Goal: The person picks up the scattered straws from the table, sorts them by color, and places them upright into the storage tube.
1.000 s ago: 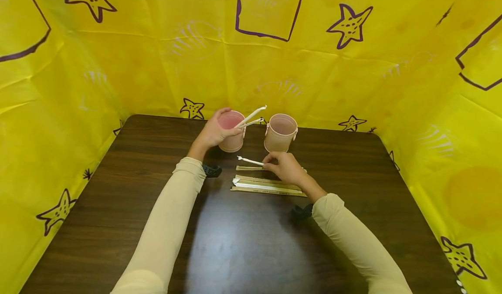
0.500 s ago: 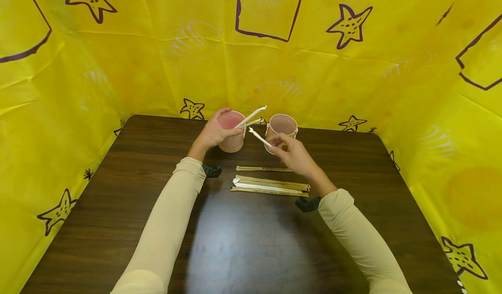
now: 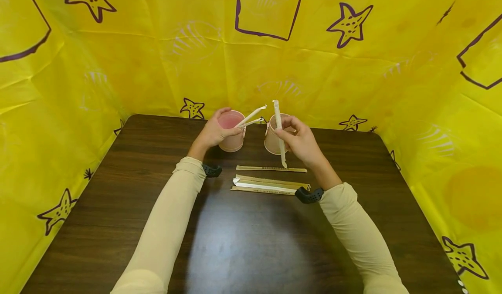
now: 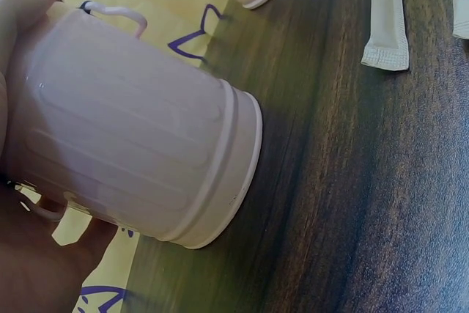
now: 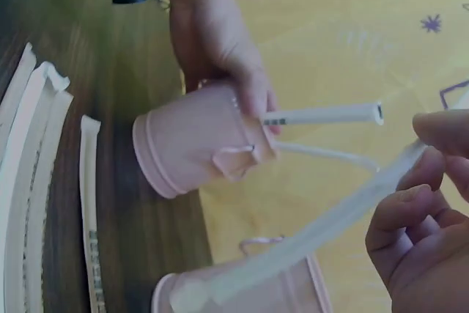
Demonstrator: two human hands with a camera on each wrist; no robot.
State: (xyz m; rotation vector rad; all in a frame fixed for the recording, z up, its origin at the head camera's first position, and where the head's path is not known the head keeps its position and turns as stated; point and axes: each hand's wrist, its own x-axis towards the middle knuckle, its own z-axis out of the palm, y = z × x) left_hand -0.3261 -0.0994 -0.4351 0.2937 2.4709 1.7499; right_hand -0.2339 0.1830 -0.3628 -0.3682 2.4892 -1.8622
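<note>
My left hand [image 3: 213, 133] grips the rim of a small pink bucket [image 3: 231, 145] with side handles. Two paper-wrapped straws [image 3: 252, 114] lean out of that bucket to the right, beside the thumb. My right hand [image 3: 305, 142] pinches another wrapped straw [image 3: 282, 149] between thumb and fingers, holding it nearly upright. This straw stands in front of the second pink bucket [image 3: 271, 142], above the table, and the hand hides part of that bucket. In the right wrist view, the held straw [image 5: 308, 236] crosses in front of the second bucket [image 5: 286, 291].
On the dark wooden table [image 3: 243, 241], a single brown-wrapped straw [image 3: 255, 168] lies crosswise. Nearer me lies a row of several wrapped straws [image 3: 266, 186], one of them white. A yellow patterned cloth [image 3: 164, 76] hangs close behind the buckets and along both sides.
My right hand has lifted the straw from above the table straws to the second bucket and turned it from nearly level to nearly upright. The left hand has stayed on its bucket.
</note>
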